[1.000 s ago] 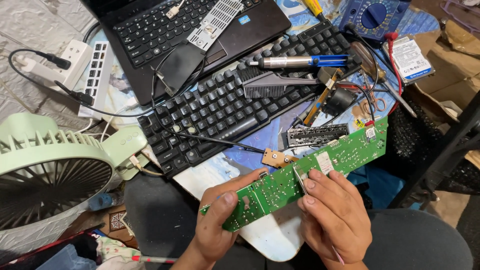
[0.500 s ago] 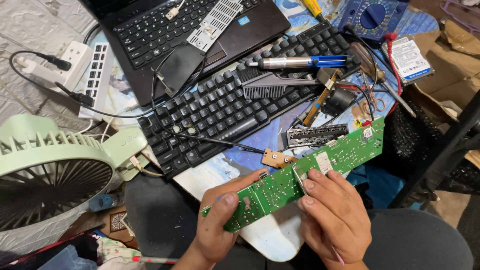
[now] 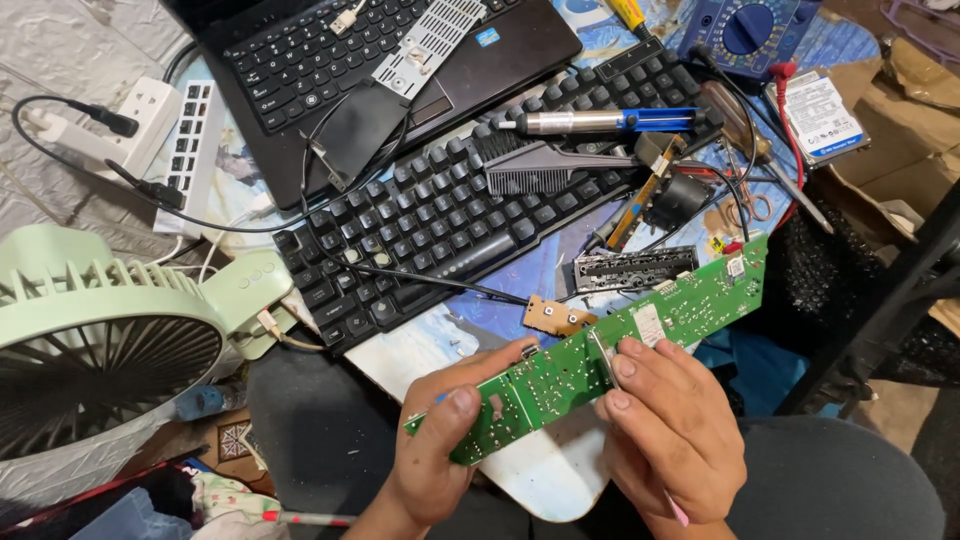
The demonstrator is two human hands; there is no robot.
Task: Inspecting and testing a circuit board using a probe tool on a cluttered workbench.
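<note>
A long green circuit board [image 3: 690, 305] runs from lower left to upper right above my lap. My left hand [image 3: 435, 455] grips its lower left end, thumb on top. My right hand [image 3: 670, 430] rests against the board's middle and pinches thin metal tweezers [image 3: 603, 357] whose tips touch the board's surface. A pink end of the tool shows below my right palm.
A black keyboard [image 3: 470, 215] lies just beyond the board, with a brush, a desoldering pump [image 3: 600, 122] and a small tan board [image 3: 555, 315] nearby. A laptop [image 3: 400, 70], power strip [image 3: 110, 125], multimeter [image 3: 750, 30] and hard drive [image 3: 820, 115] sit farther back. A green fan [image 3: 110, 340] stands at left.
The board's far end has shifted slightly; both hands keep their grip in the same place.
</note>
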